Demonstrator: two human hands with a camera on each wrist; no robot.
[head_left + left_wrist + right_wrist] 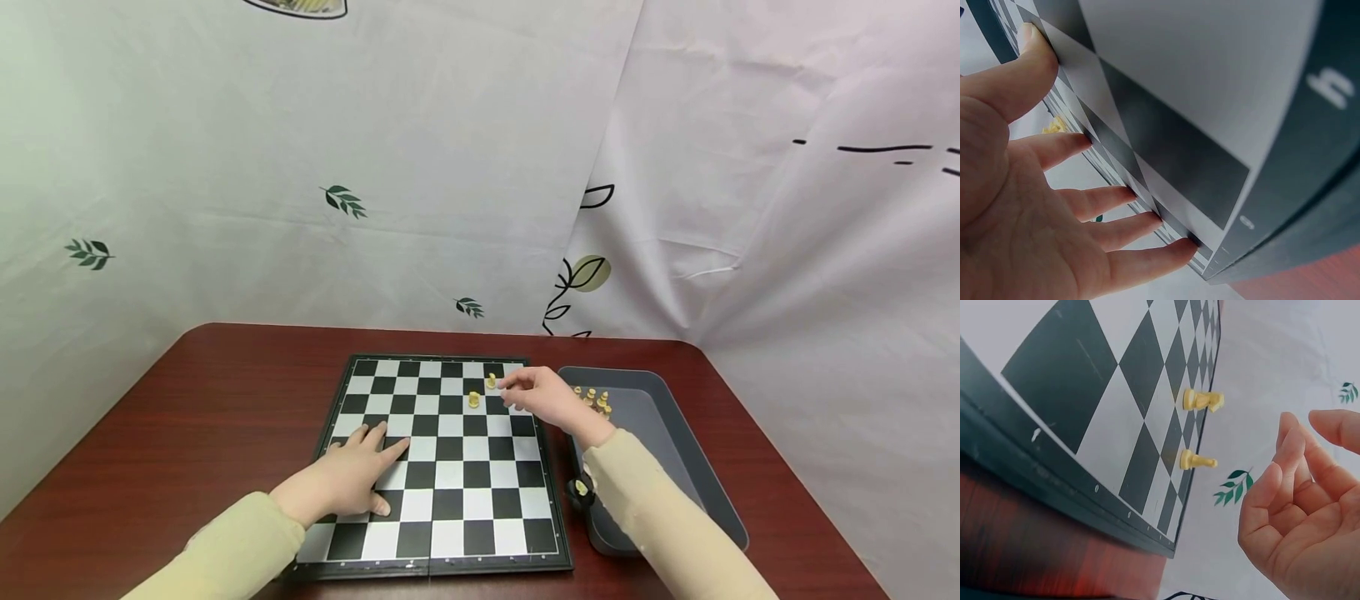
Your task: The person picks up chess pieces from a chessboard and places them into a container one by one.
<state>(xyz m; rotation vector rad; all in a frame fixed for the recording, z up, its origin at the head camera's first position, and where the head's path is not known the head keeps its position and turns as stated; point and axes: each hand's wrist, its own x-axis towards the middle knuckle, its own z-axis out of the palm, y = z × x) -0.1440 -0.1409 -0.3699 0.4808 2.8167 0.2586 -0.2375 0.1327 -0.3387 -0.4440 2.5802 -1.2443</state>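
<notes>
A black-and-white chessboard lies on the table. My left hand rests on its left side with fingers spread; the fingertips meet the squares in the left wrist view. Two yellow chess pieces stand on the board's far right part: a knight and a slimmer piece like a pawn. In the right wrist view the knight and the slim piece stand upright on their squares. Just right of them, my right hand hovers above the board's edge, fingers loosely bent, thumb apart, holding nothing.
A grey tray sits right of the board, with several yellow chess pieces in its far left part. My right forearm crosses over the tray. A small black object shows beside the sleeve. White printed cloth hangs behind the reddish-brown table.
</notes>
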